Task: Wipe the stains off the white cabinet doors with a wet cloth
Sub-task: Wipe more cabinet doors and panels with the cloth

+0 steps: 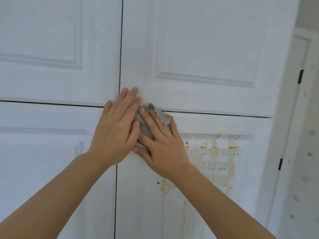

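Cloth (pixel 159 116) pressed on stained lower-right door (pixel 215 195) under both flat hands.

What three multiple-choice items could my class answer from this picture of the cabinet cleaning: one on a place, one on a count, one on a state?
1. Where is the stain?
A. Lower right door
B. Upper left door
C. Upper right door

2. How many hands touch the cloth?
A. None
B. One
C. Two

3. What state is the stain in?
A. Wiped away
B. Largely still there
C. Covered by the cloth

Key:
1 A, the yellowish runs sit on the lower right door.
2 C, the left hand and right hand both lie on it.
3 B, drips show beside the cloth.
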`<state>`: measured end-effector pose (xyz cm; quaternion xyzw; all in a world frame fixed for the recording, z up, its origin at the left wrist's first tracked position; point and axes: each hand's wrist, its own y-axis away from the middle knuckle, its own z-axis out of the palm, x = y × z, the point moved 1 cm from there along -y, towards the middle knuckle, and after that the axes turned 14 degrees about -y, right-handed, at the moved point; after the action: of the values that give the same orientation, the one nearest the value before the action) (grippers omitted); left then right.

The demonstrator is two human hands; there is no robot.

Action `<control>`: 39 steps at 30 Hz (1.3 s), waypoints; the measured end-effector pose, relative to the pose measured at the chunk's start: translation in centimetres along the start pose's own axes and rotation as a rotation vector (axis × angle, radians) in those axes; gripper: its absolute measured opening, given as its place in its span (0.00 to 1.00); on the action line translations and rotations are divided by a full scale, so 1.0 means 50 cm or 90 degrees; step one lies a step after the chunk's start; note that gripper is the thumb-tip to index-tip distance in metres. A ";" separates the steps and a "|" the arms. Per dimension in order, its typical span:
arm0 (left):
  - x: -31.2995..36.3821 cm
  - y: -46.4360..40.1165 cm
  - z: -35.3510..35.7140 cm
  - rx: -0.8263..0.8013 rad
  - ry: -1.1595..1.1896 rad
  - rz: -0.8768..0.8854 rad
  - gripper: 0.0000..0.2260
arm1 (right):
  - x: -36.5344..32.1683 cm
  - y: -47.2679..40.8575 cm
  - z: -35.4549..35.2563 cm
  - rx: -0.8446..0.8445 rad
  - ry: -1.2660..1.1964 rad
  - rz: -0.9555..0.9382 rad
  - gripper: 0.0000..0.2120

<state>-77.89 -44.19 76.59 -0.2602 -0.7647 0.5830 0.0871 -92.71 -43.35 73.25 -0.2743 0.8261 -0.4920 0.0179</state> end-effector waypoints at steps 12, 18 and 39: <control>0.176 -0.045 0.090 -0.022 -0.056 0.086 0.22 | 0.262 0.180 -0.123 -0.046 0.108 0.050 0.23; 0.196 -0.048 0.107 -0.024 -0.111 0.088 0.21 | 0.407 0.277 -0.196 -0.071 0.136 0.096 0.24; 0.191 -0.041 0.088 -0.124 -0.166 0.068 0.23 | 0.348 0.226 -0.161 -0.121 0.107 -0.091 0.24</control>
<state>-88.53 -43.51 75.54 -0.2298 -0.8076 0.5386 -0.0700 -114.83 -40.95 72.28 -0.2904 0.8459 -0.4330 -0.1127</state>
